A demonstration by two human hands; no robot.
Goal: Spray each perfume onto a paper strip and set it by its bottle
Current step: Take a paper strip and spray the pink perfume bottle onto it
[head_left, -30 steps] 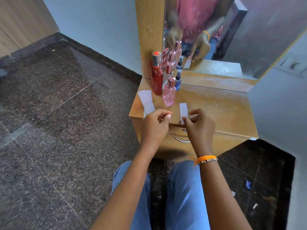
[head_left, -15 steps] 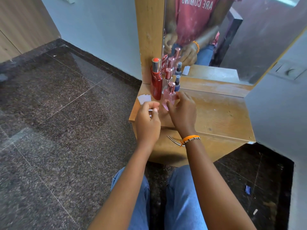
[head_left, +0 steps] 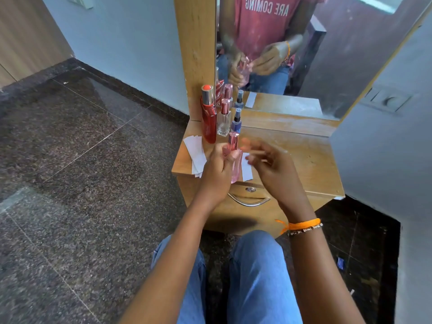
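At the front edge of a small wooden dressing table [head_left: 304, 160], a seated person's left hand [head_left: 217, 174] curls around a pink perfume bottle [head_left: 236, 160], holding it upright with its rose-gold cap [head_left: 233, 140] above the fist. Just right of the bottle, the right hand [head_left: 273, 169] hangs blurred, fingers loosely spread and apparently holding nothing, though the blur leaves that uncertain. A single paper strip [head_left: 246, 170] lies flat on the table between bottle and right hand, its long axis running away from the person; that hand is the nearer one to pick it up. Left of the bottle rests a small stack of spare strips [head_left: 196, 155]. Behind the bottle stand a red bottle [head_left: 208, 118], a clear bottle [head_left: 224, 120] and a small blue bottle [head_left: 236, 121] against the mirror [head_left: 339, 66]. No strip yet appears beside any of them
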